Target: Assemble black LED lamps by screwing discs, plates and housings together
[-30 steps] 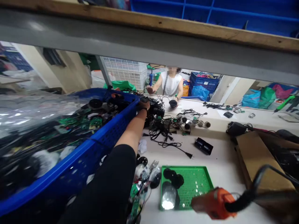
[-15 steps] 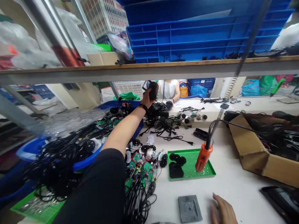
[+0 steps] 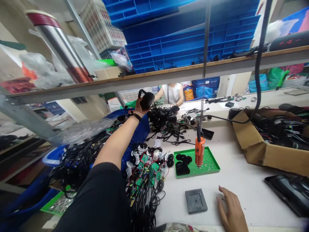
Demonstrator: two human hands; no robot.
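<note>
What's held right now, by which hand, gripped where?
Left hand grips a black rounded device around its lower end, up above the blue crate. Right hand holds nothing, resting flat on the table beside a grey block.

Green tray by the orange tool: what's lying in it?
Black round discs at its left, small shiny bits scattered right. The orange tool hangs over the tray, hiding what lies behind it.

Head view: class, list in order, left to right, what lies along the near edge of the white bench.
Tangle of black cables → grey square block → right hand → dark flat panel.
</note>
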